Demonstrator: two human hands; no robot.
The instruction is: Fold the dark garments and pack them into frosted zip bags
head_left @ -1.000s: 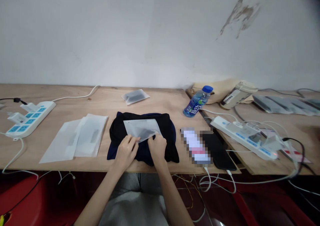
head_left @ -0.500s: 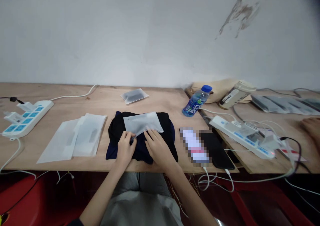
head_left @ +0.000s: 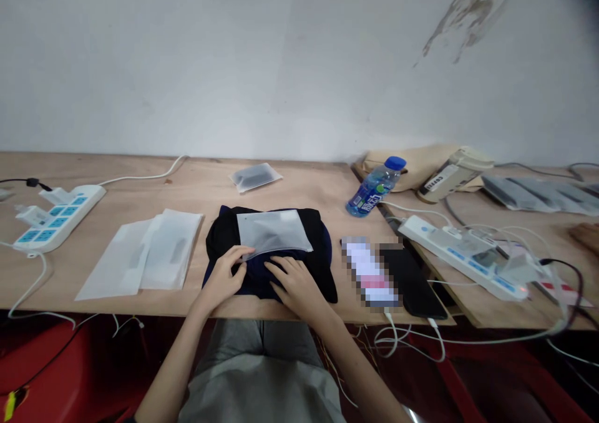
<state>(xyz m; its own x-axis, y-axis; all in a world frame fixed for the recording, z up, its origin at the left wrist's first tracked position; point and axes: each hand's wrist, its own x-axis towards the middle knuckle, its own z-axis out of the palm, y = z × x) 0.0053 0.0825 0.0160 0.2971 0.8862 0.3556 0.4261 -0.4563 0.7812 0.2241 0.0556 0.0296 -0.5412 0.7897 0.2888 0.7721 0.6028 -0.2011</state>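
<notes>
A frosted zip bag (head_left: 274, 228) lies flat on a bundle of black and dark blue cloth (head_left: 322, 267), its zip edge toward me. My left hand (head_left: 224, 281) is at the bag's near left corner, index fingertip on the edge and thumb apart from the fingers. On the cloth just below the zip edge rests my right hand (head_left: 294, 282), its fingers spread and holding nothing. Several more frosted bags (head_left: 161, 254) lie overlapping to the left. Behind the cloth is another frosted bag (head_left: 256, 177) with something dark inside.
White power strips stand at left (head_left: 60, 220) and right (head_left: 463, 257). Right of the cloth are a lit phone (head_left: 369, 273), a black phone (head_left: 414, 282) and a blue-capped bottle (head_left: 374, 189). A coffee cup (head_left: 452, 176) leans behind. Charging cables (head_left: 407, 342) hang over the front edge.
My left hand has loosened from a pinch at the bag's near edge. My right hand has slid off the edge toward me onto the cloth. The bag now lies flatter.
</notes>
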